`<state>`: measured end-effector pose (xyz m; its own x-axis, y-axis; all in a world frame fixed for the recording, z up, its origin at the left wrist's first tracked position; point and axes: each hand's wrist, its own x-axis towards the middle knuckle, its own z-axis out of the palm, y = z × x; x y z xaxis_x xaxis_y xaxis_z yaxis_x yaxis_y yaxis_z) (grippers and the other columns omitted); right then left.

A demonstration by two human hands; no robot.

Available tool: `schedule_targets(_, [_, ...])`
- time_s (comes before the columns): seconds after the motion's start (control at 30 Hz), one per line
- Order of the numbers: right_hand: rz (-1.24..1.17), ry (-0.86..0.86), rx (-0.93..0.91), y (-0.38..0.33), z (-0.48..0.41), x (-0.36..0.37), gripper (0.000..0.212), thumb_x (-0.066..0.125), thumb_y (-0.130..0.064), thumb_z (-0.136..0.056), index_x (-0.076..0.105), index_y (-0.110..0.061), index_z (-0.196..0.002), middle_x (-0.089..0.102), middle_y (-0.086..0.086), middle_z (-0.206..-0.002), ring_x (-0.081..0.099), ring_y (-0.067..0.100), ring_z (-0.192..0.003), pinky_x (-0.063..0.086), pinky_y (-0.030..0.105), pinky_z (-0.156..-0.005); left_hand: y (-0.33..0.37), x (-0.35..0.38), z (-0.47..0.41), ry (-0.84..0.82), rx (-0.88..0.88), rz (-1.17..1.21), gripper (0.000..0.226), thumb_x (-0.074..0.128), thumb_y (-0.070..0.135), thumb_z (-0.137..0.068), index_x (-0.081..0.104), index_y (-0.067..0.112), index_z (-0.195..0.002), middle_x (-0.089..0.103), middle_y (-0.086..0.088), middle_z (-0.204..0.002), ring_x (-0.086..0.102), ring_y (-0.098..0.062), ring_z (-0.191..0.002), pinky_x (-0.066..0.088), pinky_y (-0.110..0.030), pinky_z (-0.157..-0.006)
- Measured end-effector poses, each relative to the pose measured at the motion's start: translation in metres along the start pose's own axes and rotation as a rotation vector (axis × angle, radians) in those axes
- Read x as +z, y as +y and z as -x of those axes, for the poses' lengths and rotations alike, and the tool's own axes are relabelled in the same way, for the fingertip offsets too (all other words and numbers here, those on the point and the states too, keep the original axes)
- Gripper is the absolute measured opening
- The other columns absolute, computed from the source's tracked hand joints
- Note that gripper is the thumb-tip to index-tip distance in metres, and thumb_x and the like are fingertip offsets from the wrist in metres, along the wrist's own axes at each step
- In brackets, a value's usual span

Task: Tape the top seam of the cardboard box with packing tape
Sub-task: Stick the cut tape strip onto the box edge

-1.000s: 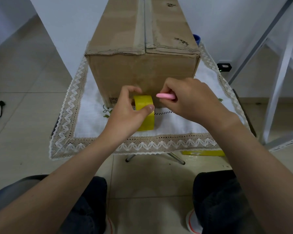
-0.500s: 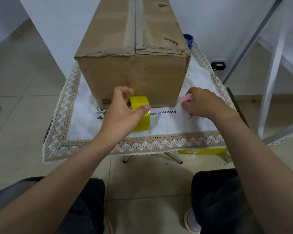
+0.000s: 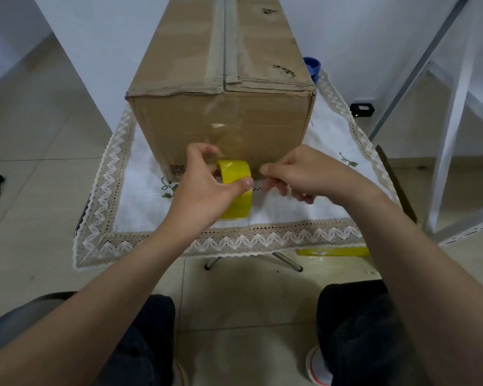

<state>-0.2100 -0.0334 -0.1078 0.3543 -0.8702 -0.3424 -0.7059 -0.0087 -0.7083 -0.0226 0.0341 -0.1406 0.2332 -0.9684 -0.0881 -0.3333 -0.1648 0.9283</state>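
A brown cardboard box [image 3: 179,121] stands on a small table covered by a white lace-edged cloth [image 3: 332,140]. Its top seam [image 3: 224,37] runs away from me under a strip of dull tape, and a glossy patch of clear tape [image 3: 223,121] shows on the front face. My left hand [image 3: 204,188] grips a yellow roll of packing tape [image 3: 234,174] upright on the cloth, just in front of the box. My right hand [image 3: 304,176] has its fingertips pinched together beside the roll's right edge. Whether a tape end is between them is not visible.
A blue object [image 3: 313,65] peeks out behind the box's right corner. A white metal frame [image 3: 452,135] stands at the right, with a black device [image 3: 361,109] on the floor near it. A flat yellow item [image 3: 332,251] lies under the table's front edge.
My right hand carried a pink tool off to the right, then came back to the roll without it. The left hand kept hold of the roll.
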Motion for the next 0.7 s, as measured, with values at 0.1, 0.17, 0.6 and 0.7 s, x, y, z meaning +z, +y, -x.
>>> schedule_targets(0.1, [-0.121, 0.029, -0.091, -0.011, 0.0, 0.019, 0.052, 0.063, -0.053, -0.098, 0.078, -0.007, -0.08, 0.07, 0.002, -0.07, 0.055, 0.016, -0.055, 0.039, 0.026, -0.044, 0.001, 0.001, 0.002, -0.015, 0.023, -0.023, 0.077, 0.09, 0.044, -0.066, 0.037, 0.036, -0.121, 0.074, -0.001, -0.11, 0.075, -0.021, -0.094, 0.06, -0.055, -0.089])
schedule_targets(0.17, [-0.148, 0.061, -0.095, -0.012, -0.003, 0.025, 0.045, 0.07, -0.049, -0.095, 0.078, -0.009, -0.077, 0.069, 0.004, -0.071, 0.057, 0.016, -0.059, 0.042, 0.029, -0.047, 0.0, 0.0, 0.001, -0.023, 0.018, -0.005, 0.078, 0.09, 0.043, -0.065, 0.037, 0.034, -0.122, 0.075, -0.005, -0.109, 0.076, -0.023, -0.095, 0.06, -0.056, -0.087])
schedule_targets(0.6, [-0.114, 0.073, -0.108, -0.012, 0.011, -0.007, 0.039, 0.074, -0.029, -0.089, 0.062, 0.005, -0.073, 0.04, 0.011, -0.064, 0.038, 0.019, -0.058, 0.032, 0.026, -0.053, 0.005, 0.003, 0.003, 0.071, 0.027, 0.223, 0.014, 0.059, 0.045, -0.102, 0.061, 0.031, -0.104, 0.063, 0.012, -0.074, 0.065, -0.014, -0.057, 0.063, -0.04, -0.056])
schedule_targets(0.7, [0.169, 0.157, -0.103, -0.004, 0.015, -0.013, 0.04, 0.076, -0.035, -0.082, 0.067, 0.003, -0.077, 0.05, 0.011, -0.068, 0.049, 0.021, -0.065, 0.039, 0.033, -0.058, -0.001, 0.008, -0.005, 0.161, 0.044, 0.206, 0.023, 0.056, 0.04, -0.105, 0.066, 0.019, -0.105, 0.054, 0.02, -0.055, 0.054, -0.007, -0.047, 0.053, -0.028, -0.049])
